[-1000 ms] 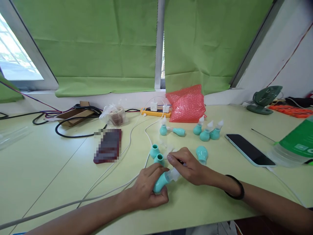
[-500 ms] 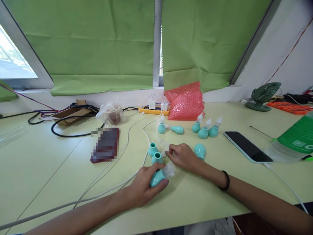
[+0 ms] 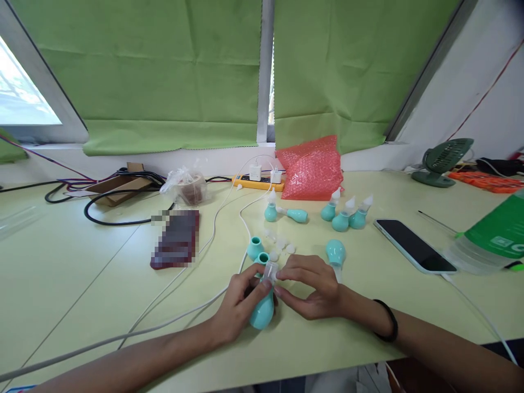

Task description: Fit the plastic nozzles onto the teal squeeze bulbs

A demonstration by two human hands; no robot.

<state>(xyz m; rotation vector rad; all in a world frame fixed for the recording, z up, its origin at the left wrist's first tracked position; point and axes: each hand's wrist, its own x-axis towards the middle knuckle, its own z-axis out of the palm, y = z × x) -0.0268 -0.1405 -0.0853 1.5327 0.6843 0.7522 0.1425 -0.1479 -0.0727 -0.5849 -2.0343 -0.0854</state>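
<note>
My left hand [image 3: 241, 303] is closed round a teal squeeze-bulb nasal aspirator [image 3: 262, 312], whose clear neck [image 3: 271, 271] points up and away from me. At that neck my right hand [image 3: 313, 286] has its fingertips pinched together; whatever lies between them is too small to make out. Just beyond stand two open teal bulbs without tips, one bulb [image 3: 255, 248] behind another bulb [image 3: 263, 258] that my left fingers partly cover. Several small translucent pieces [image 3: 280, 243] lie scattered past my right fingers. A teal bulb with a clear stem [image 3: 335, 253] lies to the right.
Further back are several tipped aspirators [image 3: 340, 221], another upright one [image 3: 271, 212] and one on its side [image 3: 297, 216]. Right: a phone [image 3: 413, 245] and a large bottle [image 3: 487, 234]. Behind: a power strip [image 3: 257, 184] and red bubble wrap [image 3: 313, 169]. White cables [image 3: 196, 312] cross the left.
My right hand has come back from the small translucent pieces to the aspirator's neck. My left hand has turned the aspirator from pointing right to pointing up and away.
</note>
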